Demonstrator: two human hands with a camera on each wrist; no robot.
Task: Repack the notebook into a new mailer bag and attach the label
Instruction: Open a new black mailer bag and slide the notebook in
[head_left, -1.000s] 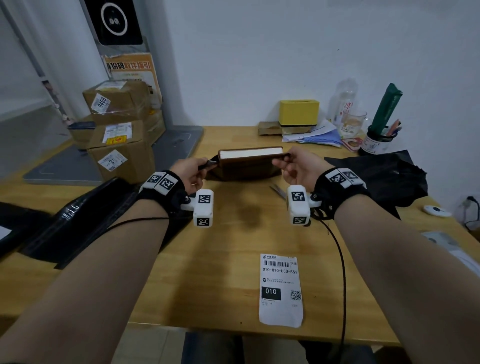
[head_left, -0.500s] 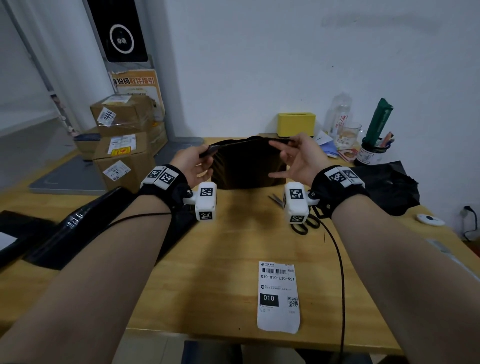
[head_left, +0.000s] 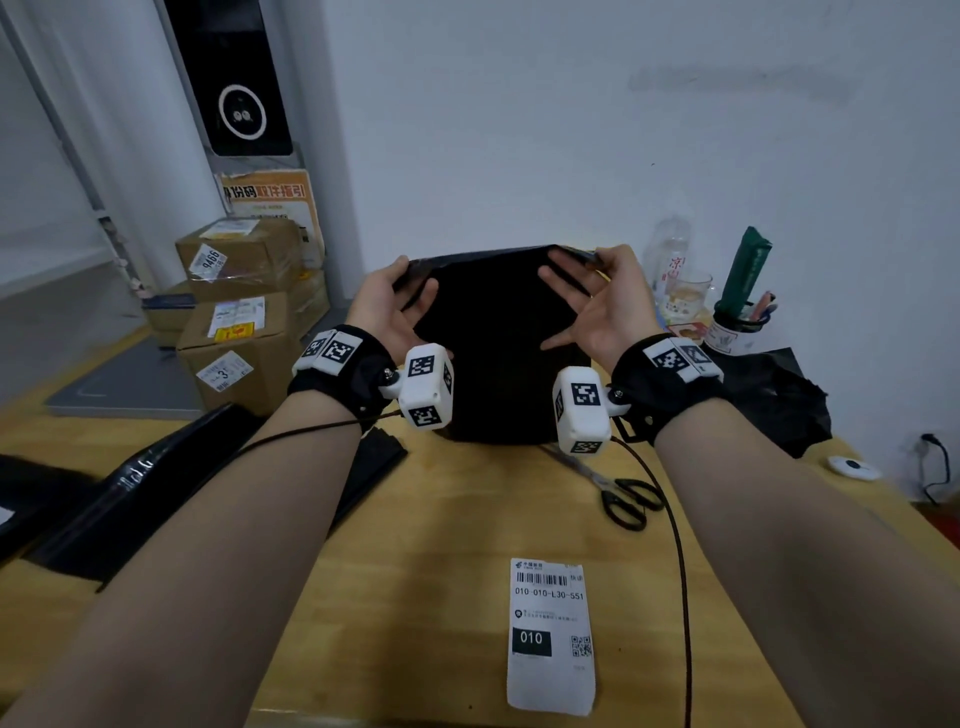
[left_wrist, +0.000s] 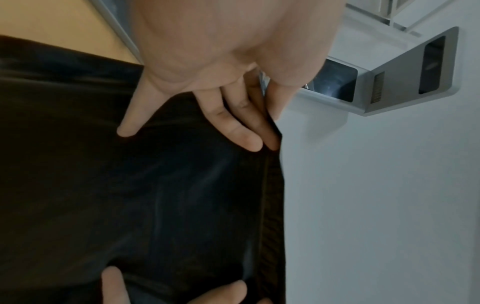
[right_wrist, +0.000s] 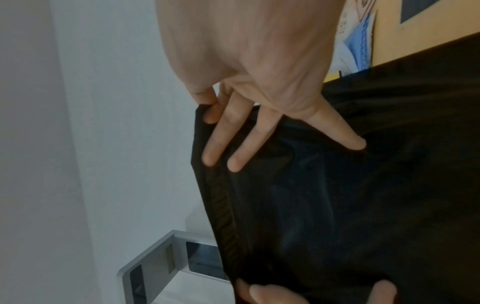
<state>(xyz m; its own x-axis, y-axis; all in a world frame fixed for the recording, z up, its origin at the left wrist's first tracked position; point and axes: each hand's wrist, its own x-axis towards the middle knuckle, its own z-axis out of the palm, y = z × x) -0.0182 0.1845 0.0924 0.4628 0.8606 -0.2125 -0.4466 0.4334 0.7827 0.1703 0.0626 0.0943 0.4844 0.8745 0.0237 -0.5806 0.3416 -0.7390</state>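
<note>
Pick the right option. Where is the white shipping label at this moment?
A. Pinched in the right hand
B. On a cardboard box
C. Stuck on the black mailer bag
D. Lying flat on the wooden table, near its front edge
D: the shipping label lies flat on the wooden table, apart from the black mailer bag, which both hands hold up.

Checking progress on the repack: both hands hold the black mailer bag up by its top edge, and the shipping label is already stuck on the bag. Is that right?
Not quite. Both hands, left and right, do hold the black mailer bag up by its top edge, but the shipping label is not on it. The head view shows it lying on the table, near the front edge.
</note>
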